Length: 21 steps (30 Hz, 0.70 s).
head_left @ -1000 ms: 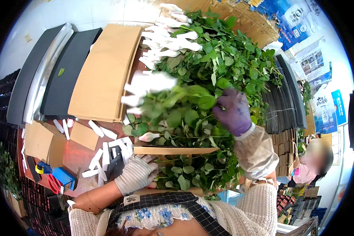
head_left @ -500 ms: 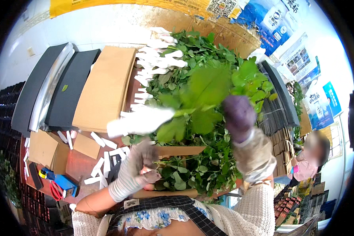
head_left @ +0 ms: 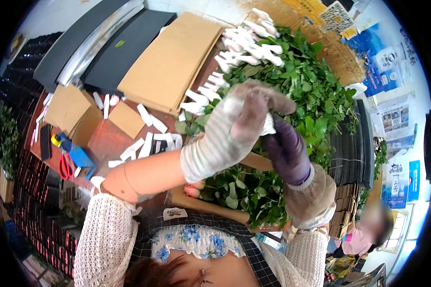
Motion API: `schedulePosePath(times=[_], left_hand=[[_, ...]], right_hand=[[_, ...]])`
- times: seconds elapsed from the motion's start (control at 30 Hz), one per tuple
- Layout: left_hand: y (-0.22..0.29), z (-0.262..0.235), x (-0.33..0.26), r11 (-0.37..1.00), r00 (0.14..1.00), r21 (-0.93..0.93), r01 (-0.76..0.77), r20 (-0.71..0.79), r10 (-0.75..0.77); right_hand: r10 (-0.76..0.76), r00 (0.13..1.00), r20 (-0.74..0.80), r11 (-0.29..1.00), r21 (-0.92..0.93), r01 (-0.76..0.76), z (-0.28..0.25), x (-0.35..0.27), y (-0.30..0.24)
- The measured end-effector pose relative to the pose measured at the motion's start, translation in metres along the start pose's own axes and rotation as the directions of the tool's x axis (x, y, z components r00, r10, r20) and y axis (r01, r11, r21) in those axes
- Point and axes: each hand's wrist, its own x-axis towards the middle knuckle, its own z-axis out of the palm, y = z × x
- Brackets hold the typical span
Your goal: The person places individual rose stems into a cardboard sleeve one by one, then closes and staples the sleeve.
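My left hand (head_left: 248,117), in a grey striped glove, reaches across the table with its fingers curled over. It meets my right hand (head_left: 286,150), in a purple glove, whose fingers are drawn together. A bit of white material (head_left: 269,125) shows between the two hands; what it belongs to is hidden, and the left fingers are blurred. Behind them lies a heap of leafy green stems (head_left: 301,69), with flower heads in white sleeves (head_left: 246,45) at its left end. Below the hands, a pink rose (head_left: 194,188) lies beside more leafy stems (head_left: 239,191).
Flat brown cardboard sheets (head_left: 170,62) and black sheets (head_left: 129,48) lie far left. Loose white sleeves (head_left: 146,143), an open cardboard box (head_left: 74,112), red-handled scissors (head_left: 66,165) and a blue tape dispenser (head_left: 79,155) are nearer. Black stacked sheets (head_left: 352,148) stand right; another person (head_left: 368,229) is beyond.
My left hand has moved up and right to meet my right hand. The leafy stem with a white-sleeved head, seen before between my hands, no longer shows there. The whole view has tilted.
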Motion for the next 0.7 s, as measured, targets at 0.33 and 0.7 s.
schedulePosePath(times=[0.33, 0.7], left_hand=[[0.064, -0.083, -0.051, 0.774, 0.986, 0.613, -0.161, 0.126, 0.105], [-0.051, -0.113, -0.120, 0.012, 0.456, 1.000, -0.007, 0.014, -0.890]], right_hand=[[0.086, 0.924, -0.373, 0.962, -0.209, -0.174, -0.090, -0.032, -0.088], [0.210, 0.964, 0.161, 0.854, -0.510, -0.101, 0.097, -0.079, 0.030]])
